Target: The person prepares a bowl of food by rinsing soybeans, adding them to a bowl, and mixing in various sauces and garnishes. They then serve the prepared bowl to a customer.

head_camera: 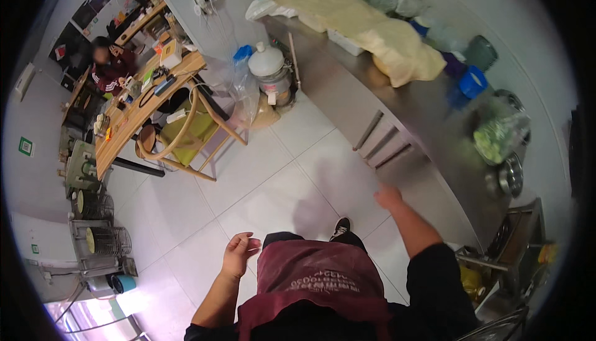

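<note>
My left hand [240, 249] hangs in the air beside the dark red apron [321, 266], fingers loosely curled and somewhat apart, with nothing visible in them. My right hand [389, 196] is held out over the floor, near the front of the stainless steel counter [419, 131]. Motion blur hides how its fingers are set, and no object shows in it. White floor tiles [260, 196] lie ahead of me, and one dark shoe [342, 227] with pale laces shows past the apron.
A pale yellow cloth [354, 19] covers things on the counter, beyond which stand a blue container [473, 82] and bagged green vegetables [493, 140]. At left, a person [111, 66] sits behind a wooden table [135, 112]. A wooden chair [191, 131] and a white-lidded appliance [267, 64] stand ahead.
</note>
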